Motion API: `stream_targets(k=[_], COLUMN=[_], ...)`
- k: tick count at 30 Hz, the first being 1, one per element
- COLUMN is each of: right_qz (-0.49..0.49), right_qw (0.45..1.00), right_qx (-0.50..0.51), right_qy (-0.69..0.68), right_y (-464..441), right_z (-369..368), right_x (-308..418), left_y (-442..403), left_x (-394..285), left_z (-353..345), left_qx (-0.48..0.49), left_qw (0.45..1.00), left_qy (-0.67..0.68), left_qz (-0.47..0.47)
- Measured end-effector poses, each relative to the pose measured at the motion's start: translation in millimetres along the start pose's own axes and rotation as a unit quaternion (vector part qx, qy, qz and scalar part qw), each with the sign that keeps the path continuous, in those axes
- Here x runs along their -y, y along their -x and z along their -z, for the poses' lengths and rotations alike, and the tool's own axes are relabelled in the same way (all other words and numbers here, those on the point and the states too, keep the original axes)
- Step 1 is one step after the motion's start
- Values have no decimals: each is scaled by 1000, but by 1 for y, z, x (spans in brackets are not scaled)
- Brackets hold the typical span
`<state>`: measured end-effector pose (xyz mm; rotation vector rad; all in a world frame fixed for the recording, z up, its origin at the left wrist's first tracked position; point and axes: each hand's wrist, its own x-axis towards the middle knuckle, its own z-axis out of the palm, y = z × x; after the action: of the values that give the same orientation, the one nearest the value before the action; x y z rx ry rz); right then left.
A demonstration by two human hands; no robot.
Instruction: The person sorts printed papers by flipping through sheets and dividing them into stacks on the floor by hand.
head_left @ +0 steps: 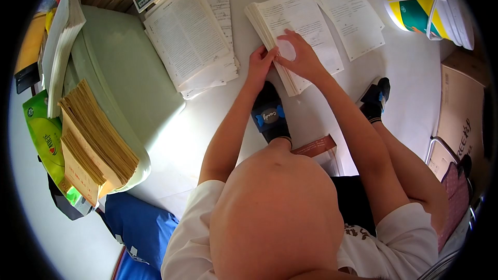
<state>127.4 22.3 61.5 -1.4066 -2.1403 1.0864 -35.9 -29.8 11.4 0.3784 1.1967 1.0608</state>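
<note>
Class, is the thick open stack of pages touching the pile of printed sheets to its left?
Apart: the head view shows a strip of pale floor between the open stack and the printed sheets.

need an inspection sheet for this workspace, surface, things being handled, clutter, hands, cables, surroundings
Surface: pale floor, brightly lit in one patch on the left.
Job's things: thick paper stack lying open between the hands; loose sheets beside it on the right, more printed pages on the left.
Clutter: yellowed paper stack, green packet and pale green box, all on the left.
Grippers: left hand at the stack's left side, grip unclear; right hand over the page, thumb and fingers apart.
Cables: nothing seen.
Surroundings: bucket and cardboard box right; blue bag lower left.
</note>
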Motion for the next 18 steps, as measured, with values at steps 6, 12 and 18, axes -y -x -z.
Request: stream_targets(k=[6, 12, 18], right_qz=[-29, -28, -40], right_qw=[999, 998, 996], right_qx=[-39, -46, -34], right_qy=[-25, -45, -68], right_y=[0, 3, 5], right_z=[-11, -11, -4], right_x=[-5, -8, -9], left_y=[-2, -5, -4], left_x=[0, 4, 3], left_z=[-4, -2, -2], left_qx=[-21, -16, -9], left_qw=[1000, 1000, 999], left_qy=[4, 21, 32], left_qz=[-1, -4, 2])
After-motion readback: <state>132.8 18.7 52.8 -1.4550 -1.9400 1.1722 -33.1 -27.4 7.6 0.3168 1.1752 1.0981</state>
